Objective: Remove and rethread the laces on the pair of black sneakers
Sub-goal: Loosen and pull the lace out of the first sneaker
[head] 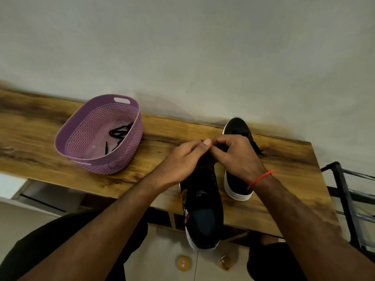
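Both hands cover the near sneaker point(204, 207) front, hiding its eyelets and lace; the far sneaker point(238, 126) is partly hidden too.

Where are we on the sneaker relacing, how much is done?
Done: one black lace lies loose in the purple basket, so at least one lace is out. In hand: the left hand and right hand meet over the near sneaker, fingers pinching at its lacing area; the grip point itself is hidden. Left: the far sneaker shows a lace trailing onto the table; I cannot tell its threading.
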### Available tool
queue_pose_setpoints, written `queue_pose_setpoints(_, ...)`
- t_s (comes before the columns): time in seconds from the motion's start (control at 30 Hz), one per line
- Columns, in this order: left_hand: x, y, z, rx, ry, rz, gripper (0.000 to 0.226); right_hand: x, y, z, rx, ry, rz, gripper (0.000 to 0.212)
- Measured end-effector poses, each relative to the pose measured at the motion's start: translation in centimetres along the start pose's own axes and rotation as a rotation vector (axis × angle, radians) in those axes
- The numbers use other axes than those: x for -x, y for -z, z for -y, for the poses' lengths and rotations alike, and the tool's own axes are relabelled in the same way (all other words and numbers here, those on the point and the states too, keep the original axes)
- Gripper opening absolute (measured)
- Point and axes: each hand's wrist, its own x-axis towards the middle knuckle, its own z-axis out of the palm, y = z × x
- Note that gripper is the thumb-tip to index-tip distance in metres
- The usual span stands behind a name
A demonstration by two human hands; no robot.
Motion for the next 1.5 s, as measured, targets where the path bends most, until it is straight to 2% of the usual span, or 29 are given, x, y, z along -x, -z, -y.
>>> queue_pose_setpoints(0.03, -0.2, 0.3, -0.1, 0.136, 0.049, 0.061, 0.032, -0.2, 0.0, 0.0, -0.078, -0.046, -0.003, 0.02)
queue_pose_setpoints(0.1, -0.6, 0.9, 0.2, 0.134, 0.008, 0.103, 0.02, -0.3, 0.3, 0.3, -0.259, -0.124, 0.002, 0.026)
queue_pose_setpoints(0.2, -0.9, 0.9, 0.6, 0.091, -0.001, 0.001, 0.017, -0.1, 0.4, 0.9, -0.402, -0.154, 0.002, 0.031)
queue_pose_setpoints(0.3, -0.8, 1.1, 0.2, 0.347, 0.027, -0.043, 0.019, -0.2, 0.4, 0.6, -0.497, -0.182, -0.045, 0.029)
queue_pose_setpoints(0.37, -0.6, 1.2, -0.5, 0.613, 0.031, 0.022, 0.021, -0.2, 0.5, 0.6, -0.679, -0.255, 0.041, 0.038)
queue_pose_setpoints(0.43, -0.3, 1.2, -0.9, 0.765, 0.045, 0.062, 0.024, 0.2, 0.4, 1.1, -0.9, -0.33, 0.171, 0.04)
queue_pose_setpoints(0.5, -0.2, 1.1, -1.0, 0.795, 0.056, 0.089, 0.025, 0.4, 0.3, 1.6, -1.058, -0.367, 0.273, 0.033)
queue_pose_setpoints(0.57, -0.1, 1.1, -0.9, 0.794, 0.051, 0.116, 0.024, 0.4, 0.2, 1.7, -1.086, -0.37, 0.303, 0.022)
queue_pose_setpoints(0.63, -0.1, 1.2, -1.0, 0.773, 0.045, 0.113, 0.023, 0.2, 0.4, 1.5, -1.074, -0.409, 0.277, 0.018)
queue_pose_setpoints(0.7, -0.1, 1.4, -0.9, 0.744, 0.042, 0.117, 0.025, 0.2, 0.4, 1.2, -1.045, -0.44, 0.244, 0.023)
queue_pose_setpoints(0.83, -0.2, 1.9, -0.9, 0.71, 0.059, 0.115, 0.024, 0.4, 0.4, 1.2, -0.95, -0.396, 0.231, 0.022)
queue_pose_setpoints(0.9, -0.3, 2.0, -1.1, 0.689, 0.049, 0.09, 0.023, 0.2, 0.2, 1.4, -0.903, -0.377, 0.221, 0.027)
queue_pose_setpoints(1.0, -0.6, 1.5, -0.9, 0.629, 0.043, 0.017, 0.022, -0.1, -0.2, 1.5, -0.748, -0.349, 0.179, 0.025)
queue_pose_setpoints(1.07, -0.6, 1.5, -0.8, 0.456, 0.008, -0.039, 0.02, -0.3, -0.2, 1.2, -0.654, -0.336, 0.121, 0.02)
queue_pose_setpoints(1.13, -0.7, 2.3, -0.5, 0.109, -0.043, -0.144, 0.019, -0.4, 0.2, 0.7, -0.539, -0.286, 0.068, 0.017)
queue_pose_setpoints(1.17, -0.7, 2.9, -0.4, 0.011, -0.052, -0.191, 0.016, -0.4, 0.3, 0.7, -0.456, -0.253, 0.059, 0.016)
queue_pose_setpoints(1.23, -0.7, 3.6, -0.3, 0.044, -0.038, -0.208, 0.007, -0.4, 0.1, 0.6, -0.359, -0.219, 0.072, 0.012)
queue_pose_setpoints(1.3, -0.8, 3.9, -0.1, 0.044, 0.007, -0.229, 0.005, -0.3, -0.4, 0.7, -0.372, -0.25, 0.097, 0.01)
queue_pose_setpoints(1.4, -1.2, 4.3, 1.3, -0.01, 0.077, -0.337, 0.004, -0.1, -1.1, 0.5, -0.306, -0.301, 0.131, 0.012)
queue_pose_setpoints(1.5, -1.5, 4.1, 3.5, 0.218, 0.228, -0.494, 0.007, -0.1, -0.9, 0.1, -0.151, -0.29, 0.089, 0.007)
